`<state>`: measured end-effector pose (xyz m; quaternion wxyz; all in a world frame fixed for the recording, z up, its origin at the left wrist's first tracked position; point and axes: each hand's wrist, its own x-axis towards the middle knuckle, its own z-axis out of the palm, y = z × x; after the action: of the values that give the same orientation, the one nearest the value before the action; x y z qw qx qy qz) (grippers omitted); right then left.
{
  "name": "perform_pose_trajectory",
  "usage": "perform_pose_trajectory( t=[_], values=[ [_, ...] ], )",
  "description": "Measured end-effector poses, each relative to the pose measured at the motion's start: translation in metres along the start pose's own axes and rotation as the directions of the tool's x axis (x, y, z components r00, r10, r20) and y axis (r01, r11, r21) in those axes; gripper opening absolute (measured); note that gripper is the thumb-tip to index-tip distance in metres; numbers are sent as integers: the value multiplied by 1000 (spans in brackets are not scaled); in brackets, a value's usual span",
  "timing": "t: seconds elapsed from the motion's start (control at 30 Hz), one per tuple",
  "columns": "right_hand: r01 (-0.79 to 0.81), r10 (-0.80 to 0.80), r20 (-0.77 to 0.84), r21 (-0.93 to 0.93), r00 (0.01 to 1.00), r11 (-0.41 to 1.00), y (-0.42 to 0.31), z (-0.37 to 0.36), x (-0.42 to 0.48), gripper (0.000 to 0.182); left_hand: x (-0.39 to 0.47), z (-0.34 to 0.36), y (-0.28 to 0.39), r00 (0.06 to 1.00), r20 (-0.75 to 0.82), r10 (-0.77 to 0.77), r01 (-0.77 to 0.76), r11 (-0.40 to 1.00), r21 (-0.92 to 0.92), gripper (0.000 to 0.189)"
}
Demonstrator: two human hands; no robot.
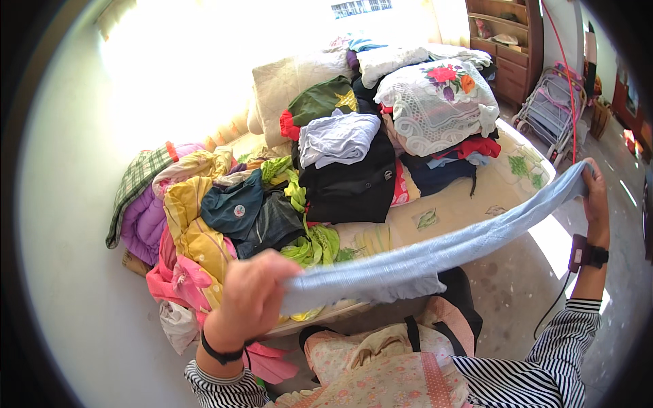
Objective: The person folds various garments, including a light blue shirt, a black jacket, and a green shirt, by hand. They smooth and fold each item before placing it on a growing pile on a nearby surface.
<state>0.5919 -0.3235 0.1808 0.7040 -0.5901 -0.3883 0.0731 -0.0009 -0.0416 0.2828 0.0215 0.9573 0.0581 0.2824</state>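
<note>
A light blue knitted garment is stretched in the air across my lap and the near edge of the mattress. My left hand grips one end of it, a little blurred. Far to the right, my right hand is raised and grips the other end. Between my hands the cloth hangs in long folds, with a looser edge drooping near the middle. Beyond it, on the mattress, lie a folded black garment and a pale lavender folded cloth on top of it.
A mixed heap of clothes, with a yellow cloth and a dark teal garment, lies at left. A white lace cover tops a stack at the back. A folded stroller and wooden cabinet stand at right.
</note>
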Motion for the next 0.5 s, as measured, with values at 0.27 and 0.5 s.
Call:
perform_pose_trajectory(
  t=[0.27, 0.5],
  values=[
    [60, -117, 53, 617, 992, 785, 119, -45, -81, 14, -41, -58, 81, 738, 449, 503, -167, 781, -601, 28],
    [141, -212, -4, 759, 977, 635, 108, -63, -91, 13, -31, -46, 99, 538, 60, 841, -441, 341, -830, 19]
  ],
)
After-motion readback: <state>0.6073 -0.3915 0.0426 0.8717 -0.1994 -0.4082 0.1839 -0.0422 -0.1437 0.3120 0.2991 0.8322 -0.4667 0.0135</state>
